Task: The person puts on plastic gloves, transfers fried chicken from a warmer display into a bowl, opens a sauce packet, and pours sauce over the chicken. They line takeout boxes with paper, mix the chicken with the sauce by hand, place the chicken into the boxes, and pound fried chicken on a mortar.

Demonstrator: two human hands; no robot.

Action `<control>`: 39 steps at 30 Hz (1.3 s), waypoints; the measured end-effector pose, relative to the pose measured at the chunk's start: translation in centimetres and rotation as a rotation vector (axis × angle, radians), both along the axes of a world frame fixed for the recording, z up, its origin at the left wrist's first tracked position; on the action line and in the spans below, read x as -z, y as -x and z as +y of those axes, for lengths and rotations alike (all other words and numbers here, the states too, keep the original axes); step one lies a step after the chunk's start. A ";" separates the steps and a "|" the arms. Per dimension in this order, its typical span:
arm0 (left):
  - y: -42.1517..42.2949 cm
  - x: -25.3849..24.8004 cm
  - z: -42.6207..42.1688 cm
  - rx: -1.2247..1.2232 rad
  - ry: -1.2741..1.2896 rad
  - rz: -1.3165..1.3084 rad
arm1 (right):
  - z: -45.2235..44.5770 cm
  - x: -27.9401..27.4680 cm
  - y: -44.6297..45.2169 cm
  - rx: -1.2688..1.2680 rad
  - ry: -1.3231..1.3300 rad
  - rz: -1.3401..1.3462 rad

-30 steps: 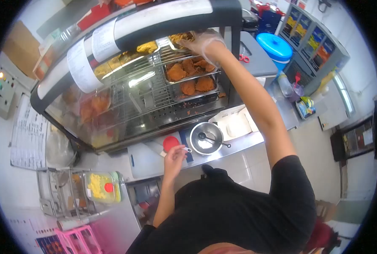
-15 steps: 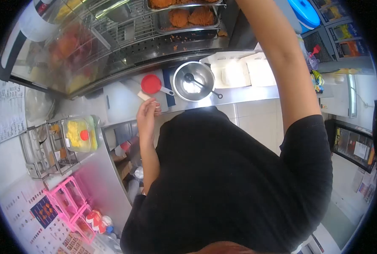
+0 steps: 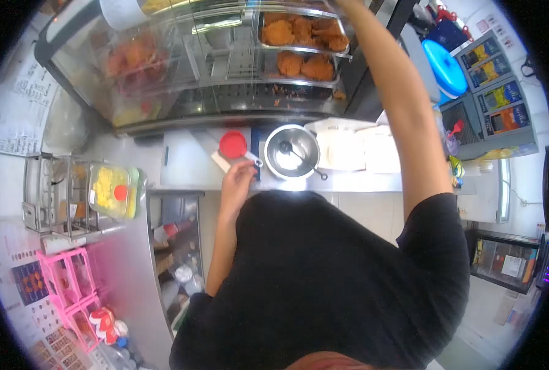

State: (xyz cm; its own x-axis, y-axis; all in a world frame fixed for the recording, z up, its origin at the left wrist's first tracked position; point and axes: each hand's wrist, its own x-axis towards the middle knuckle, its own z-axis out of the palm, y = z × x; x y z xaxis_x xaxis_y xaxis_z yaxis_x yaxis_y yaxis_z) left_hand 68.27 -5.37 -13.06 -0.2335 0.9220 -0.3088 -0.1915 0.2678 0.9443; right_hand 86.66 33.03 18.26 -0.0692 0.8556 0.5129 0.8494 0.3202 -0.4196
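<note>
My left hand (image 3: pixel 239 176) hovers at the counter's front edge with its fingers loosely bent and apart, nothing visible in them. Just beyond it lie a red measuring cup (image 3: pixel 232 143) with a pale handle and a light, flat strip (image 3: pixel 220 161). A steel bowl (image 3: pixel 291 152) with a black spoon (image 3: pixel 299 155) in it stands to the right, beside an open white takeaway box (image 3: pixel 346 150). My right arm reaches up past the glass display cabinet (image 3: pixel 225 120); that hand is beyond the top edge. Inside the cabinet, trays hold fried chicken (image 3: pixel 302 31).
On the left are a white cutting board (image 3: pixel 185 159), a metal rack (image 3: pixel 52 197), a tub of yellow food (image 3: pixel 108 188) and a pink frame (image 3: pixel 71 277). A blue lid (image 3: pixel 444 68) and a shelf of packets (image 3: pixel 493 83) stand on the right.
A second ago my gloved right hand was visible at an upper cabinet tray; now it is out of frame. The camera view has tilted and shifted. My left hand stays near the red cup.
</note>
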 end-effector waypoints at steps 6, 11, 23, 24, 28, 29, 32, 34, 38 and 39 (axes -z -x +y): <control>0.6 0.3 0.2 0.044 0.020 0.038 | 0.1 -0.6 -0.2 0.016 -0.038 0.072; 1.0 0.5 0.7 0.037 0.036 0.040 | -0.3 -0.2 -0.5 0.027 -0.055 0.118; 0.4 0.5 3.3 0.141 0.014 -0.013 | -4.1 1.3 0.1 0.107 0.026 0.459; 0.2 0.3 3.6 0.148 0.013 -0.018 | -3.4 2.6 0.3 0.069 0.002 0.636; 0.3 -0.3 4.4 0.177 0.003 -0.017 | -3.3 2.7 1.0 0.241 -0.199 0.522; 0.3 0.0 4.5 0.182 0.006 -0.017 | -4.1 2.8 1.0 0.259 -0.217 0.537; 0.8 0.9 4.1 0.173 -0.022 -0.028 | -6.7 4.6 0.4 0.088 -0.085 0.861; 1.2 0.7 3.6 0.179 -0.005 -0.039 | -9.1 7.7 -0.2 0.022 -0.049 0.938; 1.8 1.1 2.8 0.167 0.046 -0.033 | -18.7 17.1 -1.0 -0.139 0.040 0.838; 2.0 1.3 2.3 0.172 0.031 -0.022 | -20.5 20.1 -0.4 -0.127 0.151 0.933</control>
